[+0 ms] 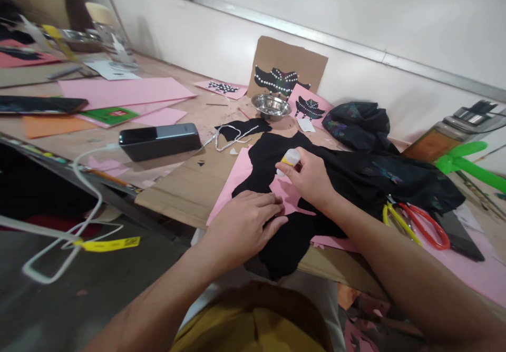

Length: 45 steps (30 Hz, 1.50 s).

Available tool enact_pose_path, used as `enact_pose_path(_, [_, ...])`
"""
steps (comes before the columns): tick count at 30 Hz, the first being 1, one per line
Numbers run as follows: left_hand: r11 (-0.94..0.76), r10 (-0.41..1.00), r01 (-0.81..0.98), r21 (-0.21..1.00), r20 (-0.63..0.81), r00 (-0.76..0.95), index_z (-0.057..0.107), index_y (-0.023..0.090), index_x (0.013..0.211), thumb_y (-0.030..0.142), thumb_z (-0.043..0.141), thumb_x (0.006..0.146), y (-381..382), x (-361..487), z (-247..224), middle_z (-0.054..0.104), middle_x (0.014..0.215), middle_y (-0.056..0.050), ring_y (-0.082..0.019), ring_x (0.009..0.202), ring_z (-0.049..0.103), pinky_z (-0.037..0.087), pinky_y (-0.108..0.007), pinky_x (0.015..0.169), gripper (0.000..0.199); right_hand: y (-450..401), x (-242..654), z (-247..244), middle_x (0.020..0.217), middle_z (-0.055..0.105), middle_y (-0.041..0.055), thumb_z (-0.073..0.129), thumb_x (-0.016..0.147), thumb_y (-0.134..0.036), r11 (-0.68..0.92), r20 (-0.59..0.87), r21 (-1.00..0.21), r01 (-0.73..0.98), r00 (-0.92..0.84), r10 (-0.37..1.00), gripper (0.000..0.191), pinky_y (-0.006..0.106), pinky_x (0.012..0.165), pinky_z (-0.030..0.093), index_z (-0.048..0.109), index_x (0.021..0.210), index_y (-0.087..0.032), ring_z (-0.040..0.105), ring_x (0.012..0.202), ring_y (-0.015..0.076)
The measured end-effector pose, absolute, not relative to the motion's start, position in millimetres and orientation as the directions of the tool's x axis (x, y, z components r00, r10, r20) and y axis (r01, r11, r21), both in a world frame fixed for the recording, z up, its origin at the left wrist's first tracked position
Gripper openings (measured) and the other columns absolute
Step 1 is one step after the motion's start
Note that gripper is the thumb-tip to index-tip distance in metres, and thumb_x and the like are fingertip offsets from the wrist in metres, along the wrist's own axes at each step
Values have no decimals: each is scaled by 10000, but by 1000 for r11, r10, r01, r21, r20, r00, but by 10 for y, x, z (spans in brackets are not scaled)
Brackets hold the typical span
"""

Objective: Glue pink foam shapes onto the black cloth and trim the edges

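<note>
My right hand (pixel 312 175) grips a small glue stick (pixel 291 158) with a white end and a yellow band, tilted over a bare pink patch. My left hand (pixel 243 223) lies mostly flat on black fabric (pixel 272 146), its fingers near the edge of that patch. The fabric has curvy cut edges and covers much of a pink sheet (pixel 227 191). Beneath both is a piece of brown cardboard (pixel 174 188). Where the glue stick's lower tip meets the sheet is hard to see behind my fingers.
Scissors with red and yellow handles (pixel 425 225) lie right of my right forearm. Dark patterned cloth (pixel 356 123) is bunched behind. A steel bowl (pixel 271 106) stands before a beaded boat-like panel (pixel 280 80). At left are a black-grey box (pixel 160 140) and a white cable (pixel 89 186).
</note>
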<state>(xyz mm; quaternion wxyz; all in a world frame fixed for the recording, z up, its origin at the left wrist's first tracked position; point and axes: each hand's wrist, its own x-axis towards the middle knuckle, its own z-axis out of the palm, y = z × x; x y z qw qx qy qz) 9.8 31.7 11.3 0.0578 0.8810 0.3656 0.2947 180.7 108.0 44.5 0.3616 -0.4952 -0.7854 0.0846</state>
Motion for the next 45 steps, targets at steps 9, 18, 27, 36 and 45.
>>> enact_pose_path(9, [-730,672,607,314,489,556,704,183,1044,317,480,984,315,95,106,758,1012,-49,-217,961,694,514,-385,851,268,1133,1801,425,598,458,-47,657,815,-447,480,483,-516,709,-221,847,379,273,573,307,387,663,-230,424,572,124])
enact_pose_path(18, [-728,675,610,313,481,560,705,180,1048,307,481,982,315,89,117,758,1014,-51,-214,944,694,515,-385,839,266,1101,1830,461,603,467,-45,665,808,-437,467,458,-520,715,-229,859,373,274,568,304,395,662,-226,421,567,121])
enact_pose_path(27, [-728,673,605,321,499,546,715,189,1030,322,480,978,317,93,114,757,984,-58,-211,931,700,529,-378,846,276,1070,1938,488,601,468,-45,657,813,-429,471,470,-488,735,-234,851,360,271,568,292,403,663,-223,409,565,118])
enact_pose_path(36, [-725,676,614,312,492,548,719,192,1018,327,474,981,318,93,125,757,981,-59,-212,922,702,529,-373,836,282,1107,1888,455,608,483,-45,651,817,-441,471,468,-505,723,-229,854,366,272,571,306,393,668,-228,427,568,120])
enact_pose_path(45, [-729,672,602,325,505,542,710,198,1033,330,482,977,327,97,103,759,1006,-47,-218,955,699,525,-371,833,269,1204,2005,447,586,471,-46,643,816,-417,449,489,-494,744,-189,852,343,282,576,293,401,664,-228,423,559,127])
